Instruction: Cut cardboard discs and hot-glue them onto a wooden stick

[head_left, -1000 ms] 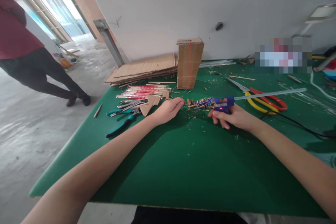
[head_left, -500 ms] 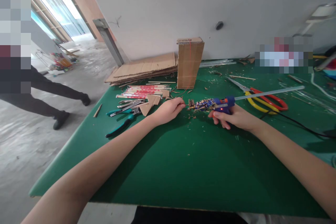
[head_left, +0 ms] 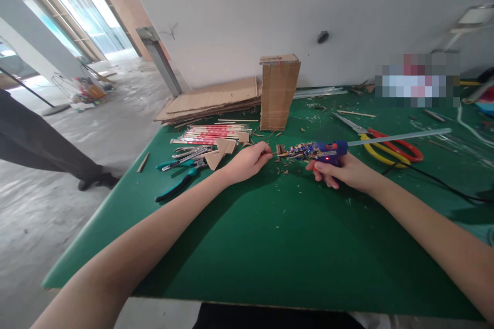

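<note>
My right hand point(head_left: 347, 172) is wrapped round the handle of a blue hot glue gun point(head_left: 332, 151), whose small red light is lit. A long clear glue stick point(head_left: 401, 136) sticks out of its back, and its front half is crusted with mottled debris. The nozzle points left toward my left hand point(head_left: 252, 159), whose thumb and fingers are pinched together. Something thin shows at those fingertips, too small to name. Close by the nozzle is a small brown piece point(head_left: 281, 151). Crumbs lie on the green table point(head_left: 270, 247) below.
Left of my hands lie teal-handled pliers point(head_left: 181, 185), cardboard triangles point(head_left: 222, 153) and wrapped sticks point(head_left: 210, 134). An upright cardboard box point(head_left: 280, 95) stands behind, beside stacked cardboard sheets point(head_left: 216, 95). Scissors point(head_left: 386, 149) and a black cord point(head_left: 443, 182) lie right. A person's leg point(head_left: 50, 139) is beyond the left edge.
The glue gun has shifted very slightly to the right. My left hand has barely moved. The person at the left has moved, with one leg now nearer the table.
</note>
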A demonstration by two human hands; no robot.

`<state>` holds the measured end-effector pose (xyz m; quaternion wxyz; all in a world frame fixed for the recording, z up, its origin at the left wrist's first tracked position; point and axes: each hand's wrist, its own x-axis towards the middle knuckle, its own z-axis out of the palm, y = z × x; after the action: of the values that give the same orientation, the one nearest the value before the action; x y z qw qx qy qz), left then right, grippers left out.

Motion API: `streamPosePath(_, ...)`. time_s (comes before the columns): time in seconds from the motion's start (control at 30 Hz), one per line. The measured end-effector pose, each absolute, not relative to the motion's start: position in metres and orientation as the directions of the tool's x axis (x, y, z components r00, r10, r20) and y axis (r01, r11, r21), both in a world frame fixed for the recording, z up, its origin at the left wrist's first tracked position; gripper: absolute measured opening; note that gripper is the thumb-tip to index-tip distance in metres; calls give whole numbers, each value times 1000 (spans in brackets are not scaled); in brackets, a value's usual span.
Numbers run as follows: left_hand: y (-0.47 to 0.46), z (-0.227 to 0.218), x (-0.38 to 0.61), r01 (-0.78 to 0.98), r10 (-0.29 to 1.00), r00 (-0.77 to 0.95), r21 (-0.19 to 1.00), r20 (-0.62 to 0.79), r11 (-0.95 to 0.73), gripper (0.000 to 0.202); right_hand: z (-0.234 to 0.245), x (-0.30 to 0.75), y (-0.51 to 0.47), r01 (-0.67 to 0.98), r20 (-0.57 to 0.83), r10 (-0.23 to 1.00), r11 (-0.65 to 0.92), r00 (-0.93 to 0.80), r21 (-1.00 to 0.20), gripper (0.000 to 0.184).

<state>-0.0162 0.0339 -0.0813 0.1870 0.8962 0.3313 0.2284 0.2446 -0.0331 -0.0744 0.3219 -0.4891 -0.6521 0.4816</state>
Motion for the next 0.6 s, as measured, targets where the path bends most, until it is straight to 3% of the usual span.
streamPosePath(0.6, 35, -86, -17, 487, 667, 658, 478, 349, -731, 6, -75, 244, -33, 311, -37, 963, 49, -267, -949, 35)
